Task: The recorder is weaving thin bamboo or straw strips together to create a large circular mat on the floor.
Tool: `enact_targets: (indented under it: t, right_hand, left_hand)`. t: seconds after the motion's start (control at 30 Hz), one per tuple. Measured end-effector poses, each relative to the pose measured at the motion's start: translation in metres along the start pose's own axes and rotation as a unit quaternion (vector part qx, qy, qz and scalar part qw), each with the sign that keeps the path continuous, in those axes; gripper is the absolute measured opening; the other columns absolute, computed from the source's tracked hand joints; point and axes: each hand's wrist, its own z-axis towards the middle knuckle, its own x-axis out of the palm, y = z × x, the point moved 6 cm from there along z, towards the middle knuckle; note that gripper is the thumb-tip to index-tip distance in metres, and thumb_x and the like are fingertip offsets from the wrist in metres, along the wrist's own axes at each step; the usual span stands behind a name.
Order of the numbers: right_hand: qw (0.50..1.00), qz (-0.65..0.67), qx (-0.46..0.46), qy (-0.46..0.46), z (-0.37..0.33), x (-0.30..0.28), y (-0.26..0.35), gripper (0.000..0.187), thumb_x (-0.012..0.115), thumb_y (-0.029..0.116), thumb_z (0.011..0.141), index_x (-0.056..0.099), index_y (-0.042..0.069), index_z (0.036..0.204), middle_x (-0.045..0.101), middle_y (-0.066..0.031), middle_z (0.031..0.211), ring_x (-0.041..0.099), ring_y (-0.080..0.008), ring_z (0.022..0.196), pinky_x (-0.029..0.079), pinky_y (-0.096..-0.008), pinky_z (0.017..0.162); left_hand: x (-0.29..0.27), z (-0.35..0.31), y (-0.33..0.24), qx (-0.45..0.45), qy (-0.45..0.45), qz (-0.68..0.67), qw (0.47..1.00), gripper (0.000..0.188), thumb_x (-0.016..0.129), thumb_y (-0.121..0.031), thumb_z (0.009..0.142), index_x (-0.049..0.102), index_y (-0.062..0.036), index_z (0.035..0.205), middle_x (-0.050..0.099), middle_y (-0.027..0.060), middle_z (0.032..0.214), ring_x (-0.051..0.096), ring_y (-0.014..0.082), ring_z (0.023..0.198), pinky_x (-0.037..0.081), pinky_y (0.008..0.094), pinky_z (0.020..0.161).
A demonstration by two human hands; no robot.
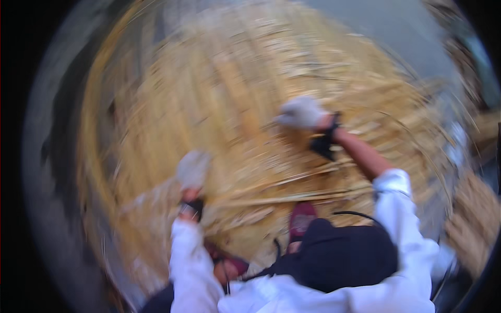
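Note:
Motion smears the whole picture. A wide spread of yellow-brown flat strips (229,88), like split wood or bamboo, covers the ground before me. My left hand (193,169), in a whitish glove with a dark band at the wrist, is over the near left part of the strips. Its fingers are too blurred to read. Farther ahead and to the right, my right hand (303,112) in a similar glove is rounded like a fist, low over the strips. Whatever it may grip is hidden. Long thin strips (292,198) lie crosswise between my hands and my feet.
My dark red shoes, one (302,216) at the middle and one farther left, are among the strips. A dark rounded shape (349,255) covers part of the lower view. Grey ground (386,26) shows at the far right, and a brown blurred pile (472,224) is at the right edge.

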Motion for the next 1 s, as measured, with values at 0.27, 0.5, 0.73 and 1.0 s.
enact_targets:
  t: [0.27, 0.5, 0.73, 1.0]
  right_hand:
    - [0.994, -0.061, -0.045, -0.075, -0.015, -0.034, 0.028, 0.022, 0.07, 0.023, 0.071, 0.057, 0.008, 0.06, 0.054, -0.0129, 0.059, 0.055, -0.0315, 0.056, 0.042, -0.0399, 0.05]
    - [0.995, -0.014, 0.093, 0.032, -0.026, -0.051, -0.018, 0.027, 0.07, 0.024, 0.073, 0.059, 0.002, 0.063, 0.051, -0.0179, 0.057, 0.052, -0.0322, 0.05, 0.038, -0.0376, 0.047]
    - [0.997, -0.052, -0.017, -0.048, -0.01, -0.029, 0.013, 0.029, 0.068, 0.029, 0.075, 0.061, 0.002, 0.065, 0.054, -0.0175, 0.059, 0.052, -0.032, 0.051, 0.039, -0.0384, 0.048]
    - [0.994, -0.073, 0.06, 0.053, -0.018, -0.034, -0.005, 0.031, 0.066, 0.033, 0.077, 0.065, 0.004, 0.067, 0.056, -0.0184, 0.06, 0.056, -0.0332, 0.053, 0.042, -0.0393, 0.05]
  left_hand:
    - [-0.017, 0.026, -0.039, -0.049, -0.098, -0.022, 0.994, 0.029, 0.054, -0.037, 0.079, 0.064, -0.0112, 0.07, 0.064, 0.0123, 0.071, 0.061, 0.0322, 0.069, 0.046, 0.0442, 0.065]
    - [-0.027, 0.017, -0.027, -0.107, -0.043, -0.048, 0.992, 0.035, 0.056, -0.043, 0.077, 0.067, -0.0107, 0.073, 0.065, 0.0119, 0.074, 0.063, 0.0298, 0.075, 0.045, 0.0423, 0.07]
    - [-0.024, 0.022, -0.029, -0.122, -0.013, -0.062, 0.991, 0.036, 0.055, -0.044, 0.077, 0.067, -0.0101, 0.075, 0.065, 0.0115, 0.075, 0.062, 0.0303, 0.076, 0.045, 0.0424, 0.071]
    - [-0.013, 0.03, -0.044, -0.031, -0.056, 0.006, 0.998, 0.03, 0.053, -0.04, 0.078, 0.067, -0.0135, 0.075, 0.065, 0.0106, 0.077, 0.062, 0.0288, 0.075, 0.047, 0.0426, 0.063]
